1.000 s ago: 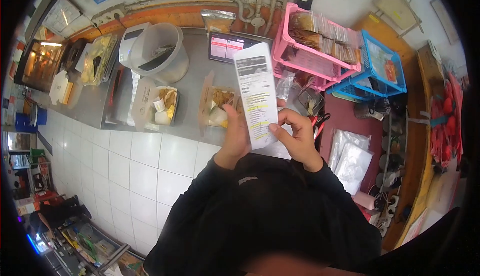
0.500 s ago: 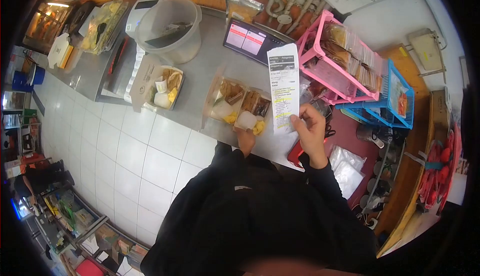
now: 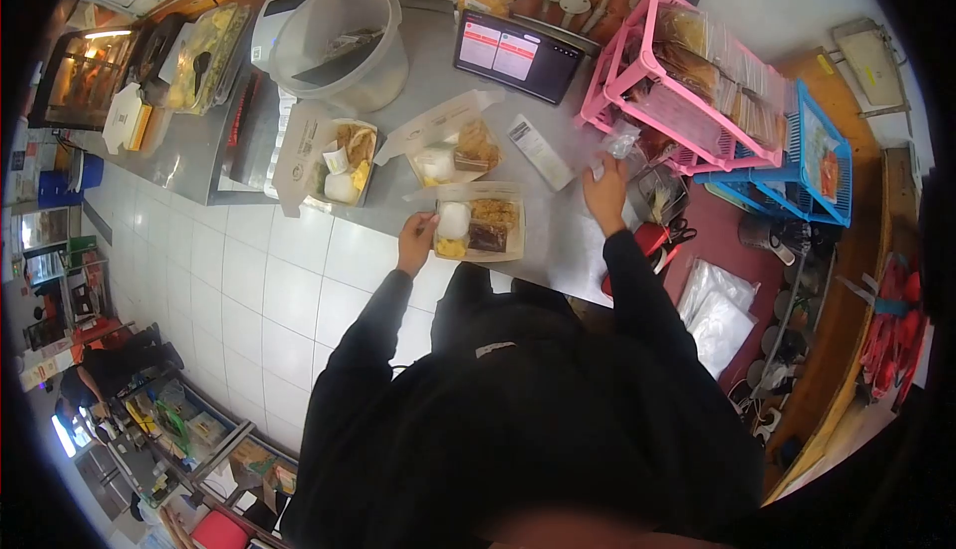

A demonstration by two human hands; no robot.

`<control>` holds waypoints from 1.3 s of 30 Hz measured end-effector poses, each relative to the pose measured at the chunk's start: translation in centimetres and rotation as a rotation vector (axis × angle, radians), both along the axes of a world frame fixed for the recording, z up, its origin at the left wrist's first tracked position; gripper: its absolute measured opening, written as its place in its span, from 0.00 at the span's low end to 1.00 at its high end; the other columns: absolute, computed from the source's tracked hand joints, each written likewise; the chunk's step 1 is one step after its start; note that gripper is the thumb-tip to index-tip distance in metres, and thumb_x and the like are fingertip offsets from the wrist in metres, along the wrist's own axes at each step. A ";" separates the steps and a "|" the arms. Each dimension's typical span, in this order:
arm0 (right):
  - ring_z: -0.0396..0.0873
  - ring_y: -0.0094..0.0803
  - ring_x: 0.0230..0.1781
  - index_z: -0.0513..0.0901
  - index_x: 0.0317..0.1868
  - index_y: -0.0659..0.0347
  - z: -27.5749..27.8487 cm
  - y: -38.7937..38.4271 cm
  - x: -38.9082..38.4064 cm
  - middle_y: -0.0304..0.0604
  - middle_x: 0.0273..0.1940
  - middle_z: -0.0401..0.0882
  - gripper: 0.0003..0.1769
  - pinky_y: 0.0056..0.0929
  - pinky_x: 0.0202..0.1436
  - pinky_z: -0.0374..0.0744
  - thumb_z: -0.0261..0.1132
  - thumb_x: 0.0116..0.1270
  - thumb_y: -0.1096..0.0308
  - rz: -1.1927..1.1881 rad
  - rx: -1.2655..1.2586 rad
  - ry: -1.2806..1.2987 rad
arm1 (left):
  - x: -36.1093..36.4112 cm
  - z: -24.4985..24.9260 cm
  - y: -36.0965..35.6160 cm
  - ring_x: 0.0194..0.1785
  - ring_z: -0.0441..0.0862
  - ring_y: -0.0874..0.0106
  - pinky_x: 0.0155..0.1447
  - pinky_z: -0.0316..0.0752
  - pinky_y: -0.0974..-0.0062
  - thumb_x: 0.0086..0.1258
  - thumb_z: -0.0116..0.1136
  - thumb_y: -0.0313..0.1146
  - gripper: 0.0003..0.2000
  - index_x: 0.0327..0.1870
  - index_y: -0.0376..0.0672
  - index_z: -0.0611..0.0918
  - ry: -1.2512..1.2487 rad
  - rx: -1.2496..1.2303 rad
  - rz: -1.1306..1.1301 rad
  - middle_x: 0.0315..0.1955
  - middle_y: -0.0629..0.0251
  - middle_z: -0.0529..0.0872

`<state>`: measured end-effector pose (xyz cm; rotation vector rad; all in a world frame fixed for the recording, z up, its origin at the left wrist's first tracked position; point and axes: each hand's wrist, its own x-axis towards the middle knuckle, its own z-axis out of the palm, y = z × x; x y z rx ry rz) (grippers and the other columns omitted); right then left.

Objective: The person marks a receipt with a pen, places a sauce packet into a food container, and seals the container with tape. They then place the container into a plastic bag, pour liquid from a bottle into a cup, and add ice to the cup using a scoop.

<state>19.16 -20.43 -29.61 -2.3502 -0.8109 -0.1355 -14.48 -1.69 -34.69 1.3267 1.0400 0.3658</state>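
Note:
On the steel counter, the nearest cardboard meal box (image 3: 479, 255) stands open with a rice mound, fried chicken, a dark sauce portion and yellow pieces inside. My left hand (image 3: 416, 243) pinches its left wall. Farther right, my right hand (image 3: 605, 199) has its fingers bunched beside a clear plastic packet (image 3: 621, 139), by the foot of the pink basket; I cannot tell what is in them. The printed receipt (image 3: 541, 154) lies flat between that hand and the boxes. Behind the nearest box sits a second open meal box (image 3: 438, 131), and a third one (image 3: 302, 156) is to the left.
A tablet (image 3: 520, 56) leans at the back beside a large plastic bucket (image 3: 388, 76). Pink basket (image 3: 687, 116) and blue basket (image 3: 762, 206) stand on the right with packets. Scissors (image 3: 680, 233) and plastic bags (image 3: 719, 300) lie near my right arm. Another person bends at lower left.
The receipt has gone from my right hand to the counter, and that hand has moved up to the packet. The two middle boxes now stand apart, with my left hand shifted left.

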 end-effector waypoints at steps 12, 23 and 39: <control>0.73 0.38 0.58 0.68 0.66 0.58 -5.6 -7.9 -8.3 0.46 0.57 0.72 0.35 0.36 0.54 0.80 0.73 0.59 0.77 0.104 0.292 1.381 | 4.9 -0.6 -3.7 0.50 0.82 0.69 0.55 0.75 0.72 0.69 0.64 0.35 0.20 0.58 0.37 0.77 -0.069 0.217 0.101 0.48 0.54 0.84; 0.75 0.30 0.58 0.71 0.66 0.64 2.3 -2.9 -8.7 0.46 0.54 0.80 0.29 0.28 0.66 0.68 0.65 0.68 0.61 0.237 -0.221 0.932 | 5.5 4.9 -2.3 0.58 0.80 0.55 0.58 0.74 0.67 0.71 0.55 0.47 0.23 0.60 0.39 0.79 0.303 0.356 -0.401 0.58 0.47 0.79; 0.77 0.27 0.51 0.75 0.65 0.62 1.2 -6.5 -7.1 0.41 0.54 0.80 0.28 0.29 0.53 0.75 0.60 0.72 0.52 0.075 0.033 1.371 | 5.5 5.6 -3.9 0.43 0.82 0.74 0.50 0.77 0.77 0.73 0.57 0.44 0.21 0.51 0.31 0.81 0.100 -0.460 -0.048 0.42 0.61 0.85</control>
